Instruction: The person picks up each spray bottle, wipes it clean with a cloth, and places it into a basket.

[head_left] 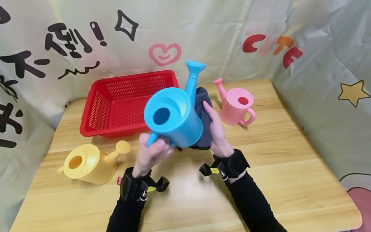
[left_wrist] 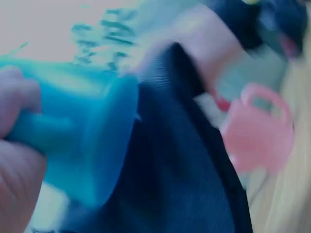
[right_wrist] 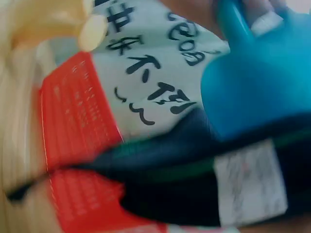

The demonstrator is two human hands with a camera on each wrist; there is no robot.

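1 blue watering can [head_left: 183, 124] has its handle [head_left: 152, 139] inside the left grip [head_left: 152, 153].

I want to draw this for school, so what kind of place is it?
Probably a small corner set up for recording: a wood-grain table stands before a sheet-like backdrop printed with doodles, and a black band with a gadget sits on each wrist.
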